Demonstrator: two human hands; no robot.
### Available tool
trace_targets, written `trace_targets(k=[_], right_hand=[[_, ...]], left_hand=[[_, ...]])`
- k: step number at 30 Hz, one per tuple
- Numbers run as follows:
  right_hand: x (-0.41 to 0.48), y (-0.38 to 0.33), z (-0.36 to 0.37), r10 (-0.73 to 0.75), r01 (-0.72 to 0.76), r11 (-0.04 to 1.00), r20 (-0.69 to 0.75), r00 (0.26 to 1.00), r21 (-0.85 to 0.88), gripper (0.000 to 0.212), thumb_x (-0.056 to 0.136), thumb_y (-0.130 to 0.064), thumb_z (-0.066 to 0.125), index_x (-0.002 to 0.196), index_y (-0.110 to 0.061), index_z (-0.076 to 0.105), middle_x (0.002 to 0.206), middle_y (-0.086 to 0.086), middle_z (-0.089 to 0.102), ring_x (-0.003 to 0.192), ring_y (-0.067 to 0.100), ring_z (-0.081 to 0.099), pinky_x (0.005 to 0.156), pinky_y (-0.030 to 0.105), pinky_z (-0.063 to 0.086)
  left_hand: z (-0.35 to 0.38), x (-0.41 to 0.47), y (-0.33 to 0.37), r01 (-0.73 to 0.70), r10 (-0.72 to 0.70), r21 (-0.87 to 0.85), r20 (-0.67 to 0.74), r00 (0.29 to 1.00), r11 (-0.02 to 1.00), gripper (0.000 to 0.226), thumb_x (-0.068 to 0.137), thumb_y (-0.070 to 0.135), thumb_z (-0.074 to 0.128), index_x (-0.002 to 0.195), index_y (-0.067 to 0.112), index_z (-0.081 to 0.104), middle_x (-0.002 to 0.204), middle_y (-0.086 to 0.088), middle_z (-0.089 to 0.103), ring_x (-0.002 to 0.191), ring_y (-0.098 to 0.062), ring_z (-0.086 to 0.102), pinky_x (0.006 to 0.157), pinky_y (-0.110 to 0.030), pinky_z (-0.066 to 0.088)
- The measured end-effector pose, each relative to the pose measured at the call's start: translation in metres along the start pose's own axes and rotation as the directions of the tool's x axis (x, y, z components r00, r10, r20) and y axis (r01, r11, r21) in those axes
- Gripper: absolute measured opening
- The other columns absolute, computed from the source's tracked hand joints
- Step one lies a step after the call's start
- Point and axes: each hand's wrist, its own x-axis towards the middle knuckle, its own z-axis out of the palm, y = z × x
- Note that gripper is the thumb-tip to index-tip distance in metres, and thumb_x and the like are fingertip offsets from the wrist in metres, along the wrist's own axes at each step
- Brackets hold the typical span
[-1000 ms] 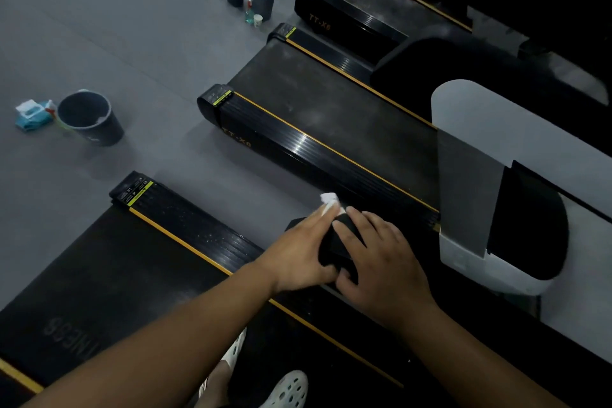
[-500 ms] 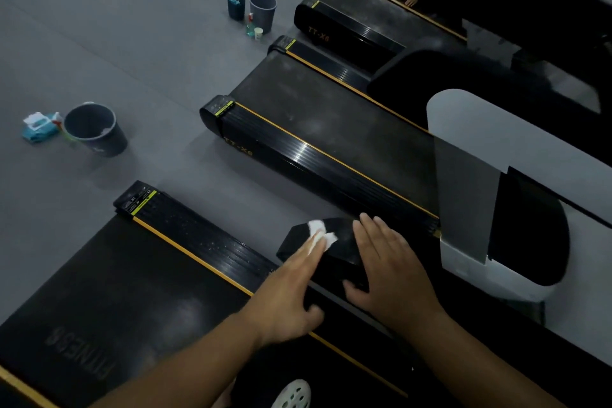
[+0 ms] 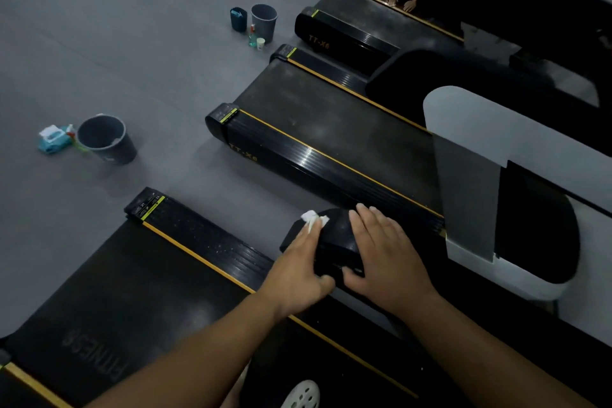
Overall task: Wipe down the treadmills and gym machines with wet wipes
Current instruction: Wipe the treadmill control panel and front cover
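Note:
A black handrail end (image 3: pixel 334 243) of the near treadmill (image 3: pixel 132 291) juts out below me. My left hand (image 3: pixel 298 272) presses a crumpled white wet wipe (image 3: pixel 313 219) against its left side, the wipe poking out past my fingertips. My right hand (image 3: pixel 384 262) lies flat on the handrail's right side, fingers straight and thumb tucked under its near edge. The two hands almost touch at the thumbs.
A second treadmill (image 3: pixel 331 129) runs parallel beyond, with a grey console (image 3: pixel 480 142) at right. On the grey floor stand a dark bucket (image 3: pixel 106 139) beside a wipes pack (image 3: pixel 53 139), and a farther bucket (image 3: pixel 264 21). Another person's hands (image 3: pixel 400 2) work at the top. My shoe (image 3: pixel 303 394) shows below.
My left hand slid the wipe out to the left over the handrail end, then came back close to my right hand. The right hand stayed on the handrail.

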Motion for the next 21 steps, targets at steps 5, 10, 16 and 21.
trace_targets(k=[5,10,16,21], right_hand=[[-0.002,0.0,0.001,0.002,-0.002,1.0,-0.013,1.0,-0.018,0.091,0.073,-0.05,0.059,0.15,-0.003,0.042,0.154,0.019,0.043,0.141,0.035,0.043,0.114,0.049,0.04],[-0.008,-0.003,0.0,0.044,-0.044,0.999,-0.045,0.998,0.003,0.088,0.074,-0.049,0.056,0.149,-0.005,0.043,0.155,0.016,0.043,0.143,0.031,0.042,0.117,0.047,0.036],[-0.054,-0.011,0.019,0.228,-0.211,0.972,-0.189,0.955,0.102,0.088,0.078,-0.045,0.05,0.153,-0.004,0.029,0.16,0.018,0.035,0.149,0.03,0.032,0.118,0.047,0.024],[-0.08,-0.009,0.027,0.353,-0.334,0.936,-0.276,0.894,0.115,0.095,0.08,-0.039,0.066,0.157,-0.004,0.023,0.164,0.019,0.025,0.152,0.033,0.024,0.12,0.049,0.021]], left_hand=[[-0.005,-0.01,-0.003,-0.073,0.066,0.084,0.081,0.995,0.994,0.108,0.08,0.02,0.067,0.162,0.033,-0.002,0.166,0.018,0.002,0.149,-0.001,0.019,0.103,-0.003,0.028],[-0.007,0.006,0.014,-0.268,0.238,0.24,0.147,0.96,0.933,0.107,0.076,0.027,0.063,0.163,0.015,0.004,0.171,-0.005,0.003,0.157,-0.015,0.002,0.126,-0.032,0.018],[0.006,0.014,0.024,-0.541,0.453,0.42,0.297,0.841,0.729,0.1,0.08,0.04,0.059,0.163,0.011,0.01,0.171,-0.006,0.001,0.158,-0.02,-0.006,0.128,-0.039,0.004],[0.022,0.031,0.043,-0.641,0.458,0.52,0.448,0.768,0.565,0.096,0.084,0.051,0.051,0.163,0.012,0.014,0.171,-0.009,0.008,0.158,-0.023,-0.004,0.128,-0.045,0.005]])
